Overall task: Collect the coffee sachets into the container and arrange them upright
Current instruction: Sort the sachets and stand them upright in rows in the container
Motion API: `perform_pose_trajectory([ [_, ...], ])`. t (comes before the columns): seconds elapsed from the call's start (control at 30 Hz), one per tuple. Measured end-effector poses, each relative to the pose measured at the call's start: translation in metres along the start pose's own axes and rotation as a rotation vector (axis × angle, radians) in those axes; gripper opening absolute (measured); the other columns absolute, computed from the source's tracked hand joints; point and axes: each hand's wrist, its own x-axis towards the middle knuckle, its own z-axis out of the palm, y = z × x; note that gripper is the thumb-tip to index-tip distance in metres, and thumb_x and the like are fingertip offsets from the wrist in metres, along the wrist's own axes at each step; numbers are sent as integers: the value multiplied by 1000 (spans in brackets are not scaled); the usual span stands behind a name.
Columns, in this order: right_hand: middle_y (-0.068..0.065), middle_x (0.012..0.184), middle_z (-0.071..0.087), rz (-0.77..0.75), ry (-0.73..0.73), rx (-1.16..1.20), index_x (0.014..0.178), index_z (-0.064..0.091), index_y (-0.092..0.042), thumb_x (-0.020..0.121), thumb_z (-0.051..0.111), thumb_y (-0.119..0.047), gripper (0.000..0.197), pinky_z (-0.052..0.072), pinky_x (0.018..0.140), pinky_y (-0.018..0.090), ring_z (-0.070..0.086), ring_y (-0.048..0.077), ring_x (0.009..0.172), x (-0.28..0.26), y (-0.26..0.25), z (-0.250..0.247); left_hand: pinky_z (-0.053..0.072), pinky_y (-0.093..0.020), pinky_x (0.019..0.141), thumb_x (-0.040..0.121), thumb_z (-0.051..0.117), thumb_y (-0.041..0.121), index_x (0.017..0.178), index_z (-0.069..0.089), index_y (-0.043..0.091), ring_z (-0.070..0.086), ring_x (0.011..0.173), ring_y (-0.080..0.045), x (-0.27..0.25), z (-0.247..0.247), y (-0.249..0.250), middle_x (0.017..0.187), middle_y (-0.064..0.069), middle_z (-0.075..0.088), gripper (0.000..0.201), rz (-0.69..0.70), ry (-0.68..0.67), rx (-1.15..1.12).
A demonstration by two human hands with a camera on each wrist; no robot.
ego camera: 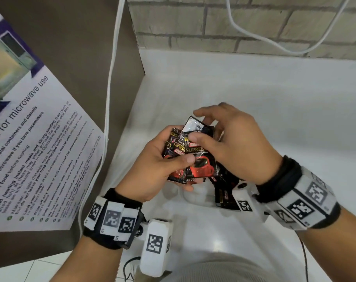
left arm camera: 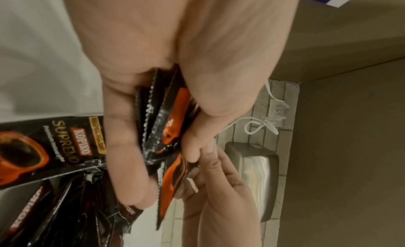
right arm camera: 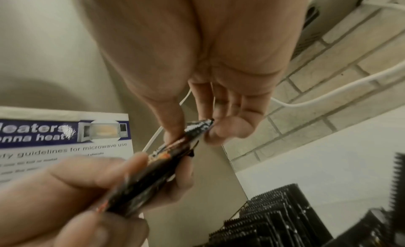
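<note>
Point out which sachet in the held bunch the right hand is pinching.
It is the front sachet, printed SUPREMO, skewed atop the bunch the left hand grips. Only it sits between the right hand's thumb and fingers.

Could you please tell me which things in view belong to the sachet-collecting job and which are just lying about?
Part of the job:
- bundle of sachets, held in the left hand
- right hand, pinching the front sachet
- sachets standing in a row

Just lying about:
- microwave poster
- white cable
- brick wall
</note>
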Motion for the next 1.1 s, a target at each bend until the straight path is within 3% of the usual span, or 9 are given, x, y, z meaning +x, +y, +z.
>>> perform_pose_trajectory([
  [0.17, -11, 82, 73, 130, -50, 133, 106, 76, -31, 84, 81, -27, 23, 45, 67, 11, 63, 1, 71, 4, 7, -7, 61, -47, 52, 94, 69, 14, 127, 61, 19, 74, 85, -36, 0, -5, 3, 113, -9, 72, 34, 13, 114, -47],
  [0.27, -5, 79, 75, 197, -51, 255, 101, 79, -27, 81, 84, -20, 22, 49, 61, 14, 63, 6, 53, 4, 10, -11, 60, -42, 50, 92, 65, 14, 128, 59, 20, 75, 74, -31, 0, -14, 7, 109, -5, 73, 37, 36, 219, -89],
  [0.33, -4, 79, 75, 225, -110, 310, 98, 79, -25, 80, 84, -14, 22, 54, 59, 17, 67, 12, 51, 3, 10, -13, 59, -39, 50, 97, 60, 12, 130, 57, 20, 75, 70, -36, 0, -23, 9, 107, -5, 74, 35, 55, 297, -107],
  [0.47, -9, 77, 73, 170, -319, 120, 93, 79, -28, 78, 86, -12, 23, 50, 63, 10, 67, 1, 63, 0, 9, -4, 59, -35, 50, 103, 55, 9, 132, 55, 21, 76, 76, -45, -1, -36, 11, 113, -4, 74, 31, 49, 387, -127],
  [0.57, -10, 75, 73, 139, -441, -56, 88, 80, -26, 78, 82, -10, 19, 52, 70, 14, 67, 3, 67, -2, 6, 4, 61, -37, 51, 103, 55, 9, 125, 58, 24, 76, 77, -46, -2, -37, 10, 110, -2, 75, 27, 44, 365, -119],
  [0.67, -16, 70, 66, 61, -524, -182, 84, 80, -23, 79, 73, -6, 19, 46, 72, 8, 61, 3, 67, -4, 3, 12, 62, -39, 53, 102, 55, 9, 124, 59, 24, 75, 77, -46, -3, -34, 7, 110, -2, 75, 27, 33, 337, -112],
  [0.83, -18, 63, 52, -21, -574, -280, 78, 75, -20, 76, 70, -5, 15, 39, 62, 8, 53, 4, 65, -4, 4, 18, 62, -40, 54, 100, 58, 10, 128, 57, 21, 75, 78, -47, -3, -32, 4, 113, -7, 74, 30, 23, 302, -108],
  [1.0, -12, 70, 62, -7, -515, -291, 77, 72, -18, 77, 71, -9, 9, 50, 70, 24, 57, 9, 70, 9, 6, 13, 62, -39, 53, 99, 58, 10, 131, 55, 20, 75, 78, -46, -3, -33, 5, 119, -11, 72, 34, 23, 291, -106],
  [1.1, -12, 71, 61, -5, -554, -334, 73, 66, -23, 79, 73, -14, 13, 50, 71, 27, 55, 11, 74, 9, 5, 14, 61, -39, 52, 100, 57, 8, 130, 56, 21, 75, 76, -45, -3, -34, 5, 120, -11, 72, 32, 19, 294, -109],
])
